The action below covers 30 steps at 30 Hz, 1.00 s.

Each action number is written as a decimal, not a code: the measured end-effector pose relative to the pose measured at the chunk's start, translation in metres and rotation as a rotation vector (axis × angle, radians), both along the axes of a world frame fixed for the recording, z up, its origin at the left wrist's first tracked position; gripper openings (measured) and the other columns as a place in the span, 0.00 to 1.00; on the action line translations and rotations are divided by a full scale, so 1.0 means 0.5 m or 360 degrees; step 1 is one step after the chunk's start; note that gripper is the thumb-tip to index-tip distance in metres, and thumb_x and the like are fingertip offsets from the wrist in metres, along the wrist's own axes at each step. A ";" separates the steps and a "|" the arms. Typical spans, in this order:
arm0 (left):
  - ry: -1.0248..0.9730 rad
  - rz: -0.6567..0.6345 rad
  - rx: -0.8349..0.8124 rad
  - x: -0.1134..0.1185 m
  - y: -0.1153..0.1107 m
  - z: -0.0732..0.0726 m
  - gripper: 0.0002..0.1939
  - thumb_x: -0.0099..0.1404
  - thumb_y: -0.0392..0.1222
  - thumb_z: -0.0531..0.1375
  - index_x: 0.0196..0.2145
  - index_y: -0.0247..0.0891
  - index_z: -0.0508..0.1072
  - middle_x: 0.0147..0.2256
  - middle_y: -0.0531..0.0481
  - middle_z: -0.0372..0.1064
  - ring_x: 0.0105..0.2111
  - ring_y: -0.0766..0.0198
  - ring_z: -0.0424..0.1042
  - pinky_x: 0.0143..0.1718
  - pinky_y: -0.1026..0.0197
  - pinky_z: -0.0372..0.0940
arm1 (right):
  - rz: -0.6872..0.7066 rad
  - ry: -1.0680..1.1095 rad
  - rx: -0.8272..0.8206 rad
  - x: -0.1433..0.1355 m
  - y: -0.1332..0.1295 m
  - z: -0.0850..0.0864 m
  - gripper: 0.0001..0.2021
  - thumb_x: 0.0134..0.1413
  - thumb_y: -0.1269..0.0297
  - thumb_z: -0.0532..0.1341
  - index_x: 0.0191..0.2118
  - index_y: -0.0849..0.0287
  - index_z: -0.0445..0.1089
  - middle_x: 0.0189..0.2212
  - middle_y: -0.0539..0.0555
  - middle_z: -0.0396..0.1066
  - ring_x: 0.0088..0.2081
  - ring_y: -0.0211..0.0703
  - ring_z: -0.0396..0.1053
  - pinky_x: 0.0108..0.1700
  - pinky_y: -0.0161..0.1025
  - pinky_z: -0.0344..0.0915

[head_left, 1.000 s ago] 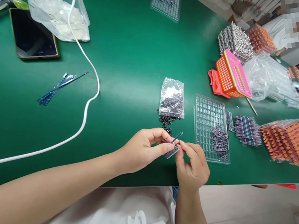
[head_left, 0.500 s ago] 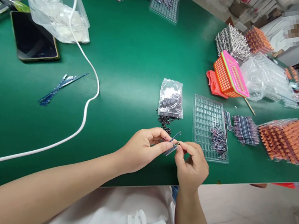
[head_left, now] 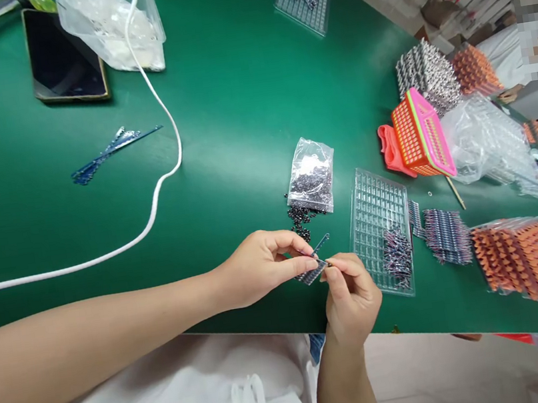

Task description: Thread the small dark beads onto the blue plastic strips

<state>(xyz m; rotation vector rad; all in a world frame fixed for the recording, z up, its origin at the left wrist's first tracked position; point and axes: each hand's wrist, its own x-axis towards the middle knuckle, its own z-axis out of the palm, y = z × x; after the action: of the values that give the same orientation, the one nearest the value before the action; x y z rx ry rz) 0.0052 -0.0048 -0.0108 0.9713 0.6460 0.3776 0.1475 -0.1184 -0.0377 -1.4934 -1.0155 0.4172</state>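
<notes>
Above the tabletop (head_left: 225,113), the left hand (head_left: 269,267) pinched a gridded piece (head_left: 312,274), presumably to steady it, with dark beads (head_left: 300,218) lying within reach beyond. The right hand (head_left: 351,293) pinched a tiny part (head_left: 329,264) beside the piece's edge, near the clear tray (head_left: 370,213).

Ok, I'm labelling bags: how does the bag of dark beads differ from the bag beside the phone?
The bead bag looks smaller than the phone-side bag, which the frame cuts off. The bead bag holds dark beads; the phone-side bag, pale contents. A white cable crosses the phone-side bag but not the bead bag. Both are see-through and lie on the green table.
</notes>
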 end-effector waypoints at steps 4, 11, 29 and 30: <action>0.0012 -0.0004 0.0036 0.000 0.000 0.001 0.07 0.57 0.41 0.68 0.31 0.36 0.77 0.30 0.52 0.75 0.33 0.64 0.73 0.40 0.60 0.68 | 0.0002 -0.0011 -0.0044 0.000 -0.001 0.002 0.02 0.58 0.68 0.65 0.35 0.57 0.75 0.29 0.51 0.70 0.31 0.39 0.69 0.31 0.37 0.66; 0.0018 -0.0004 0.0047 0.000 0.002 0.001 0.06 0.57 0.41 0.68 0.31 0.36 0.77 0.30 0.52 0.76 0.33 0.63 0.74 0.39 0.60 0.69 | 0.0027 0.0017 0.0020 0.000 0.002 -0.002 0.03 0.58 0.69 0.65 0.36 0.55 0.76 0.29 0.50 0.70 0.31 0.38 0.68 0.30 0.36 0.65; 0.0034 0.0000 0.0104 0.000 0.002 0.003 0.06 0.57 0.41 0.67 0.31 0.36 0.77 0.30 0.51 0.76 0.33 0.63 0.75 0.39 0.60 0.70 | 0.0033 0.0001 -0.0008 0.000 0.001 0.003 0.02 0.59 0.69 0.65 0.37 0.56 0.76 0.29 0.50 0.70 0.31 0.38 0.69 0.30 0.37 0.66; 0.0039 0.0003 0.0109 0.000 0.002 0.003 0.06 0.57 0.41 0.67 0.31 0.35 0.77 0.30 0.51 0.76 0.33 0.63 0.75 0.39 0.60 0.70 | 0.0035 0.0000 -0.0012 0.000 0.001 0.004 0.02 0.59 0.69 0.65 0.36 0.56 0.76 0.29 0.50 0.70 0.30 0.38 0.69 0.30 0.37 0.66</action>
<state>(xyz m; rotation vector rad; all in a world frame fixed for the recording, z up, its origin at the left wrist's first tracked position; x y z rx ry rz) 0.0052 -0.0036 -0.0092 1.0418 0.6600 0.3921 0.1473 -0.1180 -0.0359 -1.4899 -1.0321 0.4370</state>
